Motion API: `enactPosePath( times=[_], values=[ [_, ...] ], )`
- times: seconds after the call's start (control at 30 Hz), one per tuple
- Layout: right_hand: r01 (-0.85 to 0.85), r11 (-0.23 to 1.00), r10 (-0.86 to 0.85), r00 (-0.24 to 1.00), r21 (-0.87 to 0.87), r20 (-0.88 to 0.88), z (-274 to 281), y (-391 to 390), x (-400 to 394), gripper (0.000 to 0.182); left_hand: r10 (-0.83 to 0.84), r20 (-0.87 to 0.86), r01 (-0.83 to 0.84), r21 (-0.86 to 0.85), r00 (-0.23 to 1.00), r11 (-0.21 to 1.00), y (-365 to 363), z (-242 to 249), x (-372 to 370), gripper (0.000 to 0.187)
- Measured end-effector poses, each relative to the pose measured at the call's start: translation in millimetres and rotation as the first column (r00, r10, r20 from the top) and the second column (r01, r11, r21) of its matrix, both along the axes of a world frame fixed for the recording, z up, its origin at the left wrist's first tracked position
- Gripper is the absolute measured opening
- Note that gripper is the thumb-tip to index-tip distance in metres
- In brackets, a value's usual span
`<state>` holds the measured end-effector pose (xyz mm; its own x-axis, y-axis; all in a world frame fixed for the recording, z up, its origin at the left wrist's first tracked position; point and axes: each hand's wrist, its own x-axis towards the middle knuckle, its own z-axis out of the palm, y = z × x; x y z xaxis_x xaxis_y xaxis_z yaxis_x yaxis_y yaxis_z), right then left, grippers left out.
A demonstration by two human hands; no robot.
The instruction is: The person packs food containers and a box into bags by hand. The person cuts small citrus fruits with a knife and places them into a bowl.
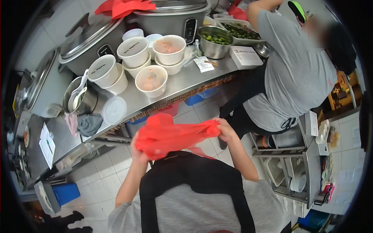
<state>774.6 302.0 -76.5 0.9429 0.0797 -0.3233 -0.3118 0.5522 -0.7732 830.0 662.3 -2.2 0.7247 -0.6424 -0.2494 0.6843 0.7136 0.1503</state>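
A thin red plastic bag is stretched between my two hands, in front of my black apron. My left hand grips its left end, with the fingers partly covered by the plastic. The bag's right end is pinched in my right hand. Beyond the bag, on the steel counter, stand stacked white tubs with lids, among them a tub with orange food and a tub with writing on its lid. A loose clear lid lies near the counter's front edge.
Large cookers line the back, with red plastic on top. A steel pot of green fruit and a white box are further right. A co-worker in a grey shirt stands at the right. A clipboard lies left.
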Motion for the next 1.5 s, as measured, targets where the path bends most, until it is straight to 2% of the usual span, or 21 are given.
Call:
enactPosePath(
  times=[0.03,0.07,0.13,0.2,0.27,0.33,0.37,0.4,0.43,0.47,0.53,0.6,0.67,0.77,0.83,0.93,1.0,1.07,1.13,1.4,1.5],
  values=[
    [0.062,0.939,-0.068,0.998,0.339,0.007,18,11,-2,0.025,0.066,0.065,-0.066,-0.008,0.996,0.998,14,-10,11,0.045],
    [0.061,0.938,-0.067,0.998,0.342,0.006,36,25,-2,0.025,0.126,0.128,-0.125,-0.019,0.984,0.992,21,-16,19,0.044],
    [0.075,0.732,-0.189,0.977,0.678,0.096,69,55,1,0.028,0.157,0.11,-0.15,-0.064,0.982,0.987,30,-17,31,0.041],
    [0.027,0.734,-0.149,0.981,0.678,0.121,106,66,4,0.031,0.208,0.084,-0.198,-0.114,0.974,0.973,39,-14,41,0.039],
    [-0.031,0.737,-0.092,0.985,0.675,0.146,108,67,17,0.035,0.231,0.192,-0.22,-0.078,0.954,0.972,50,-5,49,0.039],
    [0.135,0.867,-0.095,0.99,0.48,-0.106,89,61,35,0.038,0.245,0.177,-0.233,-0.085,0.953,0.969,60,1,52,0.037],
    [0.107,0.928,-0.068,0.991,0.357,-0.119,85,62,41,0.032,0.229,0.161,-0.233,0.006,0.96,0.972,65,1,54,0.035],
    [0.108,0.928,-0.069,0.99,0.356,-0.119,73,62,51,0.032,0.21,0.145,-0.225,0.096,0.967,0.97,68,1,56,0.034],
    [0.065,0.996,-0.063,0.997,0.064,-0.045,57,60,62,0.03,0.205,0.143,-0.22,0.099,0.968,0.97,71,2,58,0.034],
    [0.04,0.971,-0.035,0.999,-0.237,0.024,54,61,75,0.028,0.189,0.135,-0.206,0.12,0.973,0.971,73,4,59,0.033],
    [0.046,0.958,-0.032,0.998,-0.284,0.052,64,57,101,0.025,0.166,0.126,-0.183,0.139,0.978,0.973,75,1,66,0.033],
    [0.212,0.8,-0.098,0.969,-0.562,0.226,85,51,137,0.023,0.089,0.043,-0.094,0.133,0.995,0.987,76,-10,78,0.033],
    [0.401,0.731,-0.266,0.912,-0.551,0.312,118,48,177,0.026,0.042,0.032,-0.045,0.091,0.999,0.995,73,-6,89,0.035],
    [0.422,0.675,-0.259,0.904,-0.605,0.341,131,26,233,0.03,-0.057,0.153,0.027,0.195,0.987,0.981,77,1,103,0.037],
    [0.363,0.741,-0.309,0.931,-0.566,0.193,135,23,257,0.035,-0.077,0.147,0.039,0.247,0.986,0.968,80,6,109,0.037],
    [0.33,0.802,-0.283,0.944,-0.497,0.17,150,45,275,0.04,-0.119,0.124,0.078,0.291,0.985,0.953,84,8,116,0.038],
    [0.253,0.832,-0.193,0.966,-0.494,0.169,142,47,295,0.035,-0.184,0.096,0.16,0.216,0.978,0.963,82,8,120,0.039],
    [0.277,0.836,-0.23,0.961,-0.473,0.156,143,48,304,0.035,-0.202,0.081,0.177,0.239,0.976,0.955,75,11,122,0.04],
    [0.276,0.85,-0.236,0.961,-0.448,0.144,144,47,302,0.035,-0.188,0.067,0.164,0.266,0.98,0.95,72,6,123,0.04],
    [0.553,0.738,-0.411,0.823,-0.387,0.392,159,14,224,0.037,-0.087,0.03,0.076,0.265,0.996,0.961,74,-12,114,0.039],
    [0.561,0.691,-0.475,0.828,-0.456,0.299,145,-2,184,0.034,-0.011,-0.011,0.014,0.345,1.0,0.938,63,6,108,0.037]
  ],
)
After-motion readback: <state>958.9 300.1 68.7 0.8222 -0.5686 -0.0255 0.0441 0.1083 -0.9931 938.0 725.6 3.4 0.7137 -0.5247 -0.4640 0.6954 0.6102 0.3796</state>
